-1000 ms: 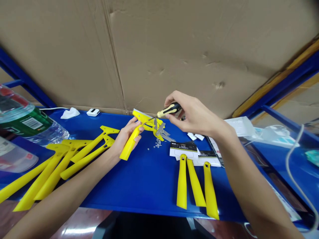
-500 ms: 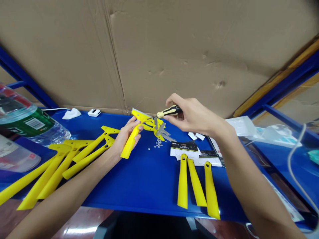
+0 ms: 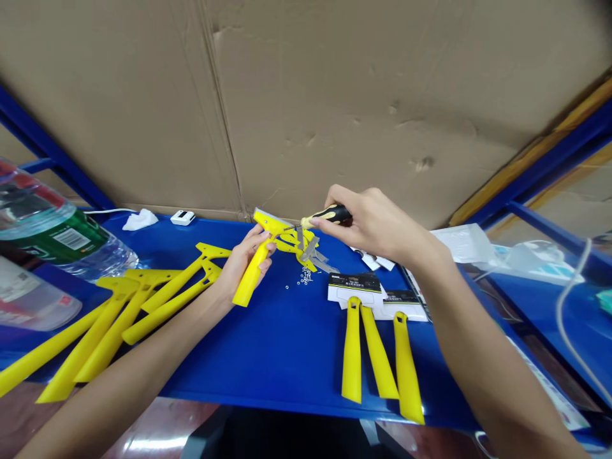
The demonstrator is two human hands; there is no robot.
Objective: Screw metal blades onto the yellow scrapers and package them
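A yellow scraper (image 3: pixel 251 275) is gripped near its neck by my left hand (image 3: pixel 249 255), its head tilted up and away. My right hand (image 3: pixel 368 217) holds a screwdriver (image 3: pixel 329 216) with a cream and black handle, fingers closed around it. The screwdriver's shaft points left at the scraper head; whether the tip sits in a screw is too small to tell. Behind and below lie more yellow scraper parts and several grey metal blades (image 3: pixel 310 247). Small screws or nuts (image 3: pixel 305 278) are scattered in front of them on the blue table (image 3: pixel 272 357).
Several yellow scrapers (image 3: pixel 138 299) lie on the left beside a large water bottle (image 3: pixel 62 223) and a plastic cup (image 3: pixel 38 299). To the right, yellow handles (image 3: pixel 352 357) reach out from printed packaging cards (image 3: pixel 356 290). A cardboard wall (image 3: pixel 335 108) stands behind the table.
My right hand has shifted slightly and its fingers have rolled around the screwdriver handle. My left hand keeps the scraper in nearly the same place.
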